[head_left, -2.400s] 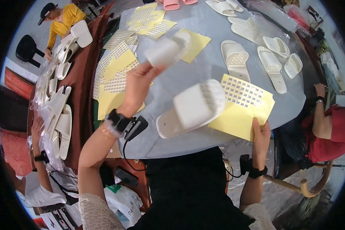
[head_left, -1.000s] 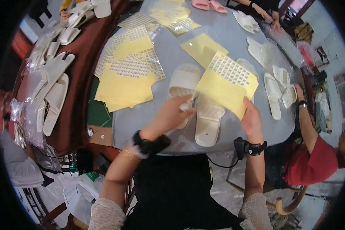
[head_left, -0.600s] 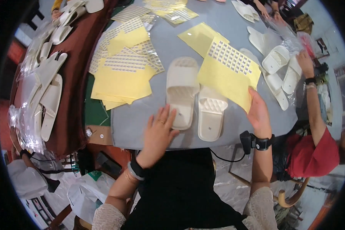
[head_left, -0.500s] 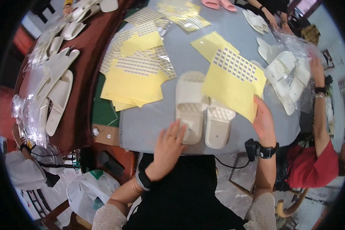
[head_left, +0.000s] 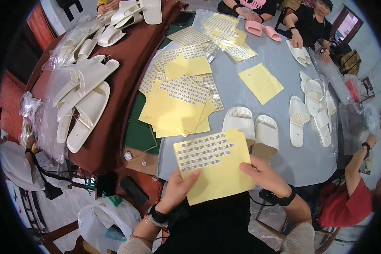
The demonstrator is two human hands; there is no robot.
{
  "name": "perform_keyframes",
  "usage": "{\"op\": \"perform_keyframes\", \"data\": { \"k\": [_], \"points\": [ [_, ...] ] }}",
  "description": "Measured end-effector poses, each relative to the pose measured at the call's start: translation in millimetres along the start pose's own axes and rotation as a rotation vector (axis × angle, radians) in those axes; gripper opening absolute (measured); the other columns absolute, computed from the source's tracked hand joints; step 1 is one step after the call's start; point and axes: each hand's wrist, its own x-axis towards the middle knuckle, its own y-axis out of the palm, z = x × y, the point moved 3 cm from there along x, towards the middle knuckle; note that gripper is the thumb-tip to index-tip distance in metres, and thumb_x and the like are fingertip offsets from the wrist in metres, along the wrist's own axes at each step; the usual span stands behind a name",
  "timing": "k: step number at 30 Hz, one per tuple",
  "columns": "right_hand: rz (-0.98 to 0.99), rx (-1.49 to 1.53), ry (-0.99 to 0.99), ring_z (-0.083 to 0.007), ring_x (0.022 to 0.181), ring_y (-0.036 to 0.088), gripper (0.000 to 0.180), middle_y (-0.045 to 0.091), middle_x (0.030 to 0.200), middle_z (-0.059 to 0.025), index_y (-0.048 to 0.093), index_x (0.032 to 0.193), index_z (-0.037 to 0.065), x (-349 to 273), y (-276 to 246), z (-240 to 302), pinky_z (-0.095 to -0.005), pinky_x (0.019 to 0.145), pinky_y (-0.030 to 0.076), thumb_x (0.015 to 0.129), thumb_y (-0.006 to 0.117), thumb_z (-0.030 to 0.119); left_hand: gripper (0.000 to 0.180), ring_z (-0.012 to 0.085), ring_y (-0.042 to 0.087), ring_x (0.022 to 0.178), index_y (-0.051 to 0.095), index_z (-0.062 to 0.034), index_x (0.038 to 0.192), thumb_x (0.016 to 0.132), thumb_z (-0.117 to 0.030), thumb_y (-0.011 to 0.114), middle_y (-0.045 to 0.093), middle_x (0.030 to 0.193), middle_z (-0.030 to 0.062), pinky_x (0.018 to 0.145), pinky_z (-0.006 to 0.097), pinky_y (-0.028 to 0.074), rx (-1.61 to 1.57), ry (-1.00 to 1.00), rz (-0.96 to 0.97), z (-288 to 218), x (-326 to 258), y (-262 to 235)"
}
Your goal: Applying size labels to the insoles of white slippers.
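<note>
Between my two hands is a yellow sticker sheet (head_left: 216, 182), with rows of small printed labels left on its upper part. My left hand (head_left: 178, 190) pinches the sheet's left edge, thumb on top. On the opposite edge, my right hand (head_left: 266, 175) grips it the same way. Just beyond, a cream slipper (head_left: 238, 117) and its mate (head_left: 266, 129) lie side by side on the grey table; the sheet partly covers the left one. Left of them spreads a pile of yellow sticker sheets (head_left: 169, 112). Another yellow sheet (head_left: 261, 84) lies alone farther back.
White slippers (head_left: 89, 114) with clear plastic lie on a brown-covered surface at left. More white slippers (head_left: 299, 120) are at right, pink slippers (head_left: 254, 28) at the far edge. Co-workers sit around the table. A white plastic bag (head_left: 108, 222) is at lower left.
A sheet held by my right hand alone above the slippers has given way to one held low in both hands. My left hand has left the slippers. The view has shifted.
</note>
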Motion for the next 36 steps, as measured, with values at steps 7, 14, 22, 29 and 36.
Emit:
{"op": "perform_keyframes", "data": {
  "k": [7, 14, 22, 29, 36],
  "points": [
    [-0.233, -0.502, -0.349, -0.0240, 0.077, 0.061, 0.021, 0.063, 0.082, -0.0083, 0.058, 0.092, 0.004, 93, -42, 50, -0.0345, 0.067, 0.046, 0.087, 0.057, 0.024, 0.022, 0.0096, 0.059, 0.088, 0.057, 0.0044, 0.107, 0.091, -0.010, 0.056, 0.064, 0.102, 0.0062, 0.077, 0.024, 0.047, -0.088, 0.127, -0.374, 13, -1, -65],
    [-0.149, -0.631, -0.049, -0.0291, 0.085, 0.062, 0.035, 0.065, 0.088, -0.0100, 0.061, 0.088, 0.007, 222, -28, 33, -0.0405, 0.073, 0.048, 0.070, 0.071, 0.034, 0.022, 0.0094, 0.060, 0.086, 0.059, 0.0042, 0.107, 0.091, -0.010, 0.057, 0.065, 0.101, 0.0060, 0.075, 0.023, 0.048, -0.081, 0.088, -0.323, 14, -2, -79],
    [-0.476, -0.613, -0.251, -0.0391, 0.080, 0.059, 0.023, 0.061, 0.083, -0.0214, 0.049, 0.098, 0.002, 213, -19, 52, -0.0475, 0.069, 0.048, 0.080, 0.057, 0.015, 0.024, 0.0108, 0.060, 0.088, 0.056, 0.0041, 0.109, 0.092, -0.012, 0.055, 0.064, 0.102, 0.0073, 0.076, 0.024, 0.048, 0.199, 0.268, -0.287, -29, 42, -95],
    [-0.802, -0.549, -0.499, -0.0414, 0.070, 0.059, 0.015, 0.060, 0.080, -0.0237, 0.042, 0.102, 0.001, 182, -46, 94, -0.0469, 0.060, 0.047, 0.089, 0.043, 0.006, 0.025, 0.0130, 0.060, 0.091, 0.055, 0.0044, 0.111, 0.090, -0.009, 0.055, 0.063, 0.106, 0.0082, 0.079, 0.026, 0.047, 0.029, 0.281, -0.316, -57, 117, -98],
    [-0.771, 0.365, -0.422, -0.0127, 0.057, 0.062, 0.029, 0.062, 0.076, -0.0097, 0.046, 0.115, -0.003, 122, -114, 96, -0.0259, 0.048, 0.048, 0.093, 0.047, 0.016, 0.035, 0.0171, 0.057, 0.100, 0.051, 0.0045, 0.118, 0.090, -0.015, 0.058, 0.060, 0.111, 0.0122, 0.085, 0.030, 0.045, 0.901, 0.578, -0.707, -97, 154, -94]
  ]
}}
